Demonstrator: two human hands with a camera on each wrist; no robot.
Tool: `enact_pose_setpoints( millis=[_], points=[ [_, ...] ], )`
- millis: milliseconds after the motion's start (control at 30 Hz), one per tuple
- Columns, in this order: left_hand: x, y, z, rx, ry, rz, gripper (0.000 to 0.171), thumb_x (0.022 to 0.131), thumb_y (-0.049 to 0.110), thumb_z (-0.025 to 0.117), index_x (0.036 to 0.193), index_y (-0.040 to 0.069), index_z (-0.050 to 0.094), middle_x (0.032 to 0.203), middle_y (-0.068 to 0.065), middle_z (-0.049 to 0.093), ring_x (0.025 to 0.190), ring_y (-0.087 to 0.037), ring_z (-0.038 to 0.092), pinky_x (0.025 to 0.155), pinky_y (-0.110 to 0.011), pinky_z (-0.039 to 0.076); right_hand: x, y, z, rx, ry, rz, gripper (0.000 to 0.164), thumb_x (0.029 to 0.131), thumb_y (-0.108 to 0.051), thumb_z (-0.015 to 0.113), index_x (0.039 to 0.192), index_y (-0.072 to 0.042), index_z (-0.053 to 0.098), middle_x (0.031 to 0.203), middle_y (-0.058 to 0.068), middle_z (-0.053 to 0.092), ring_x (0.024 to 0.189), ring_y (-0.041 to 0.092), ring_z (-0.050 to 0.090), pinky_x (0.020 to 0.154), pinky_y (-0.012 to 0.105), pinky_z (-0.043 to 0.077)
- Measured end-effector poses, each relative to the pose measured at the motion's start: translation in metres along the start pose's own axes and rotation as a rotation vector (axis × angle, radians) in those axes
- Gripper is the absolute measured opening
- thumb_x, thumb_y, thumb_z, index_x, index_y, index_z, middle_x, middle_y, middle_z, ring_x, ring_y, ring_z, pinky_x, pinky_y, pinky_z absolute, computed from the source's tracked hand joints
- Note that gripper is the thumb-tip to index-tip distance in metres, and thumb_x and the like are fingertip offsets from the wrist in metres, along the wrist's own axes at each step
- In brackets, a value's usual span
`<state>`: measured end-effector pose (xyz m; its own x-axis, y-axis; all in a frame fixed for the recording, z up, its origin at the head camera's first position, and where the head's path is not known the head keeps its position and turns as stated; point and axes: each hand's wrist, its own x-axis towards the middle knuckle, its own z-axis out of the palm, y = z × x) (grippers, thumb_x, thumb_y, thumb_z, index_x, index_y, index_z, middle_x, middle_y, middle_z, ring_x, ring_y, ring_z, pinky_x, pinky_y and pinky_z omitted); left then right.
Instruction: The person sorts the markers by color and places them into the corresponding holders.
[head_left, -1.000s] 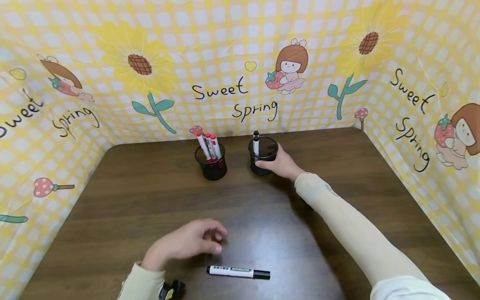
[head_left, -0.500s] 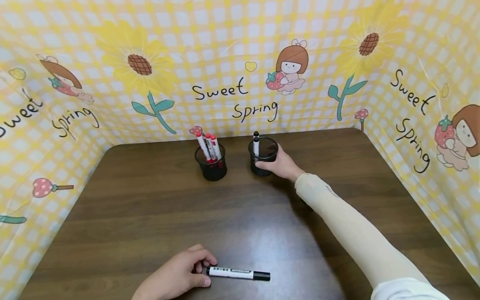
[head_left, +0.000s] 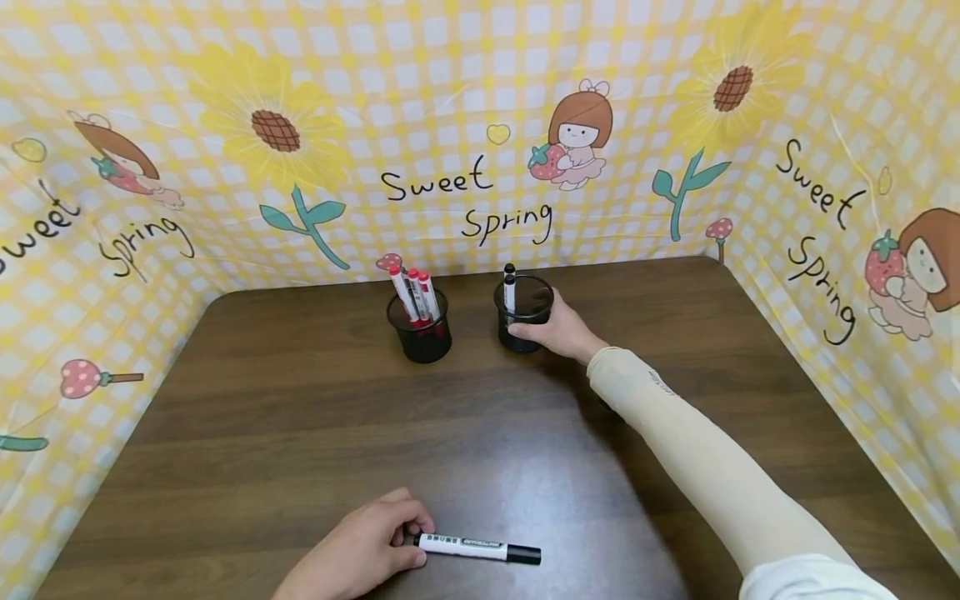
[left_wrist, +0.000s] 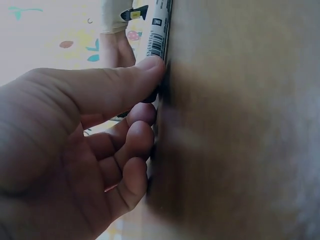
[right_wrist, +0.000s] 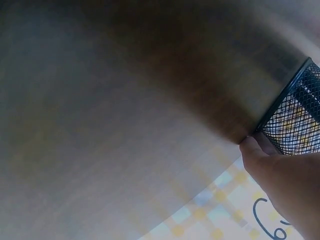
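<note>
A white whiteboard marker with a black cap lies on the table near the front. My left hand pinches its left end; in the left wrist view the thumb presses on the marker, and the other fingers curl beside the tabletop. Farther back, my right hand grips the right side of a black mesh pen holder, thumb across its front. Black-capped markers stand in that holder. The right wrist view shows part of the mesh above the hand.
Left of the gripped holder stands a second black mesh pen holder with red-capped markers in it. The brown wooden table is enclosed by a yellow checked cloth at the back and both sides.
My left hand has come down toward the near edge and taken hold of the marker's left end. The right hand stays on the pen holder.
</note>
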<state>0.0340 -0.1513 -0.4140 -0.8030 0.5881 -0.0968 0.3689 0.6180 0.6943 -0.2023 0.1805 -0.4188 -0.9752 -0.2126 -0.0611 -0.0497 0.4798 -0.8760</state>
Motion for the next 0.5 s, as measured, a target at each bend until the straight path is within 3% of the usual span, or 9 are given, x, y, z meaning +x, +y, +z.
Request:
enact_pose_setpoints(
  millis=[100,200,333,500],
  points=[
    [0.0013,-0.0016,0.0006,-0.024,0.021,0.029,0.020,0.086,0.019,0.081,0.097,0.029,0.068,0.086,0.018,0.054,0.075,0.001,0.052,0.065,-0.021,0.046,0.0003,0.0005,-0.0001,-0.004,-0.004,0.003,0.103,0.084,-0.048,0.081,0.157,-0.004,0.022,0.146,0.019,0.046,0.135,0.035,0.043,0.109,0.051,0.036],
    [0.0028,-0.0038,0.0001,-0.119,0.026,0.038,0.018,0.087,0.017,0.080,0.099,0.026,0.070,0.086,0.017,0.057,0.075,-0.001,0.054,0.065,-0.022,0.048,0.0007,0.0006,-0.0001,-0.005,-0.009,0.007,0.103,0.084,-0.048,0.081,0.157,-0.005,0.022,0.147,0.019,0.046,0.136,0.034,0.043,0.110,0.050,0.036],
    [0.0045,-0.0053,-0.0010,-0.264,0.031,0.021,0.014,0.089,0.015,0.078,0.100,0.021,0.072,0.084,0.013,0.062,0.075,-0.005,0.057,0.065,-0.024,0.050,0.0008,0.0001,-0.0004,0.002,-0.006,0.008,0.102,0.084,-0.047,0.081,0.156,-0.005,0.024,0.146,0.018,0.047,0.135,0.034,0.043,0.109,0.050,0.036],
    [0.0080,-0.0040,-0.0024,-0.339,0.073,-0.008,0.014,0.089,0.017,0.078,0.103,0.017,0.075,0.084,0.009,0.065,0.075,-0.006,0.059,0.065,-0.024,0.051,0.0007,-0.0003,-0.0011,-0.001,-0.005,0.011,0.102,0.083,-0.048,0.082,0.155,-0.004,0.025,0.145,0.018,0.047,0.135,0.034,0.044,0.109,0.050,0.036]
  ],
)
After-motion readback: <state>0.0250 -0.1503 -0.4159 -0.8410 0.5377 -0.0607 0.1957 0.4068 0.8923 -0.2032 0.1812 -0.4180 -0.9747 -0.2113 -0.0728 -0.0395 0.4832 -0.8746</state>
